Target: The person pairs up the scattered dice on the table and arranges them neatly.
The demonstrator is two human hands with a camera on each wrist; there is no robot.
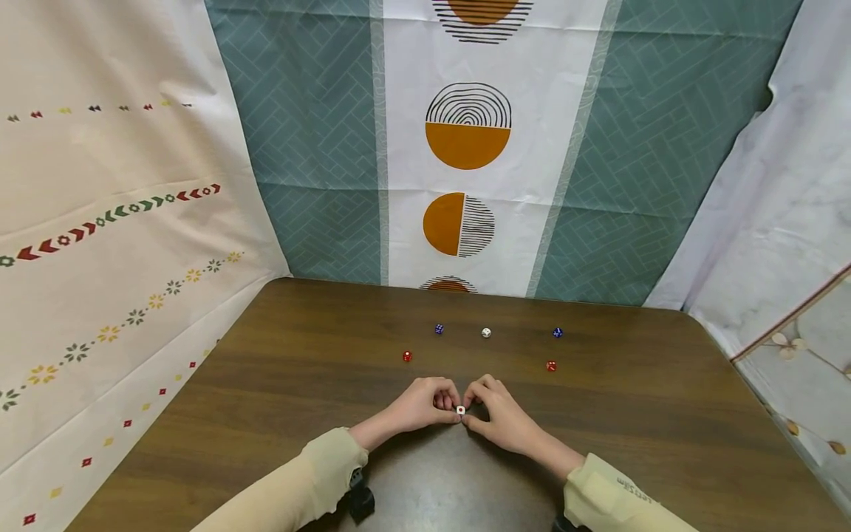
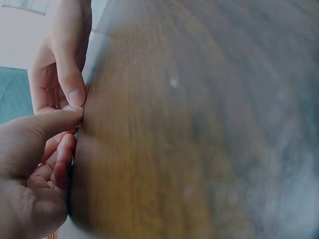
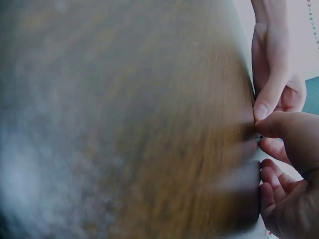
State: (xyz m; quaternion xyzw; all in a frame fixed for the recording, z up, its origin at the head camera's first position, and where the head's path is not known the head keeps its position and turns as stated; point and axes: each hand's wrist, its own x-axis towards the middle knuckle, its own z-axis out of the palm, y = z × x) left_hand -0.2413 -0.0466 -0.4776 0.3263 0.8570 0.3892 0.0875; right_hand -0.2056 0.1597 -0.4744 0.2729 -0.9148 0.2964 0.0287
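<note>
In the head view, a small white die (image 1: 461, 410) with a red pip on top stands between both hands, low over the wooden table (image 1: 319, 355). From the left, my left hand (image 1: 425, 405) pinches it with thumb and index fingertip, the other fingers curled in. My right hand (image 1: 501, 420) meets it from the right, also with thumb and index finger. Both wrist views show the tips of the left thumb (image 2: 60, 119) and right thumb (image 3: 274, 124) close together at the tabletop; there the fingers mostly hide the die.
Beyond the hands lie a red die (image 1: 407, 356), a blue die (image 1: 439, 329), another white die (image 1: 486, 332), a second blue die (image 1: 558, 332) and a second red die (image 1: 551, 366). Patterned cloth (image 1: 319, 148) hangs behind the table's far edge, with more cloth along both sides.
</note>
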